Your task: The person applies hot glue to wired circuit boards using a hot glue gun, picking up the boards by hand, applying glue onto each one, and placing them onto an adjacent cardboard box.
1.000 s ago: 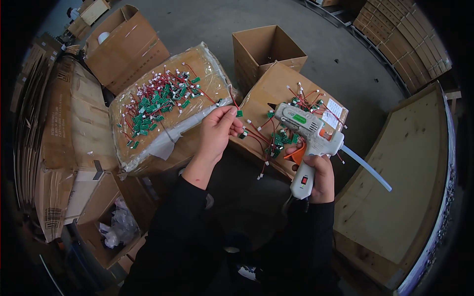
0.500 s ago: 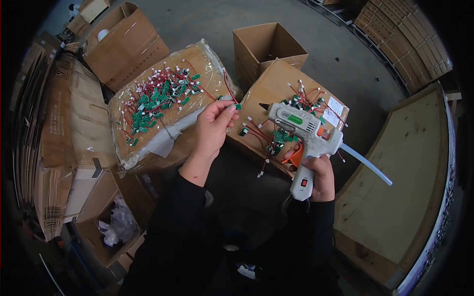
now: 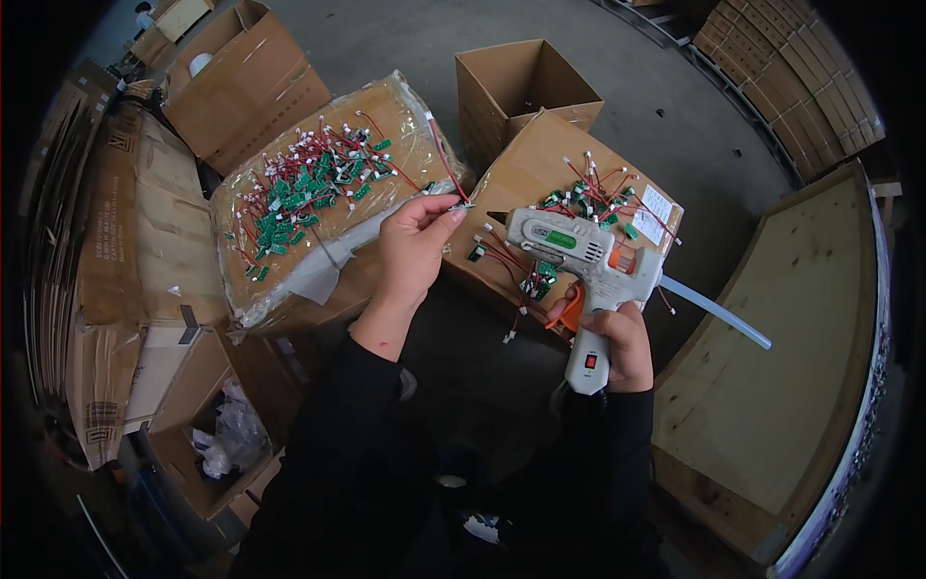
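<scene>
Between thumb and fingers, my left hand [image 3: 415,246] pinches a small green circuit board [image 3: 465,205] with red wires and a white connector rising from it. My right hand [image 3: 617,340] is wrapped round the handle of a white hot glue gun [image 3: 579,246], fingers at its orange trigger. The gun's dark nozzle points left, a little to the right of the board. A clear glue stick [image 3: 719,317] sticks out of its back. A large heap of wired circuit boards [image 3: 309,188] lies on the left carton; a smaller group of boards [image 3: 598,198] lies on the right carton, partly behind the gun.
The plastic-wrapped carton [image 3: 395,106] stands left, the carton with a paper label [image 3: 521,150] right. Behind them is an open cardboard box [image 3: 482,82]. A box with plastic bags [image 3: 231,439] sits lower left. A wooden panel [image 3: 772,376] borders the right side.
The glue gun has swung left and levelled, bringing its nozzle nearer the circuit board. My left hand has tilted the board slightly and stays in nearly the same place.
</scene>
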The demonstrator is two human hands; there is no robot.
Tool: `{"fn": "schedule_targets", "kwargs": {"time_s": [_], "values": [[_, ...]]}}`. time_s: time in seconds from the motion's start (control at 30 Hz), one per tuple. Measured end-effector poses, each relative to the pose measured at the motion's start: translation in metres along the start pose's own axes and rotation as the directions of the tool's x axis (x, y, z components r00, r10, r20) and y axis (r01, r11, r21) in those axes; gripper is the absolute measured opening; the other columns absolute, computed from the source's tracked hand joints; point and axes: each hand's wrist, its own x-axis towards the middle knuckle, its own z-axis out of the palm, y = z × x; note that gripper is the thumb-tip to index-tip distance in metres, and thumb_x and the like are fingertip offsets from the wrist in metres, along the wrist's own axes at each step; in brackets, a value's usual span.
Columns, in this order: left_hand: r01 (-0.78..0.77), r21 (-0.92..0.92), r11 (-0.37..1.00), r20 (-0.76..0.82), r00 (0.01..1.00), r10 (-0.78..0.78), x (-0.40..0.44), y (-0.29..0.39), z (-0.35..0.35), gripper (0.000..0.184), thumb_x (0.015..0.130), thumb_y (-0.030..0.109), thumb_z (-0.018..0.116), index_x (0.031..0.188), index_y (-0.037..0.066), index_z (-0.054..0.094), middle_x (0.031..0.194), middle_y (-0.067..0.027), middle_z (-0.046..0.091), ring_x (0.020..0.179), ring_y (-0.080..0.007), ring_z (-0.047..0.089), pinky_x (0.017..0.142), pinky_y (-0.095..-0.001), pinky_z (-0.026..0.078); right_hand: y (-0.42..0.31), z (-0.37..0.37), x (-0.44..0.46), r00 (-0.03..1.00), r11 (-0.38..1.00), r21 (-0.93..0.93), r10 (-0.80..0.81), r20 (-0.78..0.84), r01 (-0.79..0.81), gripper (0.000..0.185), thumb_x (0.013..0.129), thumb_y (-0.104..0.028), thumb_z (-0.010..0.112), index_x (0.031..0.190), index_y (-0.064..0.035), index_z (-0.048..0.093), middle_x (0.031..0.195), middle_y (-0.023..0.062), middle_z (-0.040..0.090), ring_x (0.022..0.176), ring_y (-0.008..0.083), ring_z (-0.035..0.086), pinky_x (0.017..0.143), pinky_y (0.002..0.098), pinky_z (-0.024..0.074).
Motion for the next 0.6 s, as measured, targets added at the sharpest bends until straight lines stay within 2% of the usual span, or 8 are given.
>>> {"fn": "schedule_targets", "kwargs": {"time_s": [0.1, 0.17, 0.53, 0.6], "values": [[0.002, 0.031, 1.000, 0.023, 1.000, -0.003, -0.0026, 0.0006, 0.0023, 0.020, 0.086, -0.002, 0.066, 0.106, -0.001, 0.066, 0.097, -0.0062, 0.068, 0.088, -0.0100, 0.063, 0.079, -0.0224, 0.050, -0.0010, 0.0020, -0.0009, 1.000, 1.000, -0.006, -0.010, -0.007, 0.010, 0.058, 0.064, -0.005, 0.051, 0.120, 0.0104, 0.050, 0.095, 0.0169, 0.065, 0.093, 0.0263, 0.064, 0.086, 0.0324, 0.0470], [-0.038, 0.037, 0.999, -0.002, 0.999, 0.038, -0.0024, 0.0017, 0.0046, 0.017, 0.086, -0.001, 0.067, 0.103, -0.003, 0.068, 0.091, -0.0039, 0.069, 0.080, -0.0069, 0.061, 0.072, -0.0201, 0.049, -0.0019, 0.0058, -0.0021, 1.000, 1.000, 0.022, -0.020, -0.013, 0.020, 0.058, 0.064, -0.005, 0.051, 0.120, 0.0103, 0.050, 0.095, 0.0168, 0.065, 0.093, 0.0264, 0.064, 0.087, 0.0327, 0.0470], [-0.032, 0.056, 0.998, 0.001, 0.999, 0.032, -0.0037, 0.0006, 0.0071, 0.018, 0.087, 0.000, 0.066, 0.105, -0.002, 0.069, 0.089, -0.0033, 0.069, 0.079, -0.0062, 0.060, 0.070, -0.0202, 0.048, 0.0011, 0.0028, -0.0024, 0.999, 0.996, 0.084, -0.029, 0.014, 0.028, 0.059, 0.063, -0.004, 0.051, 0.121, 0.0095, 0.049, 0.099, 0.0176, 0.063, 0.094, 0.0279, 0.064, 0.091, 0.0350, 0.0469], [-0.033, 0.059, 0.998, 0.001, 0.999, 0.033, -0.0031, -0.0008, 0.0071, 0.018, 0.087, 0.000, 0.066, 0.105, -0.002, 0.069, 0.090, -0.0032, 0.069, 0.079, -0.0063, 0.060, 0.070, -0.0203, 0.048, 0.0002, 0.0067, -0.0016, 0.998, 0.999, 0.036, -0.030, -0.048, 0.031, 0.053, 0.059, -0.006, 0.052, 0.110, 0.0098, 0.050, 0.095, 0.0161, 0.058, 0.084, 0.0326, 0.065, 0.081, 0.0423, 0.0533]]}}
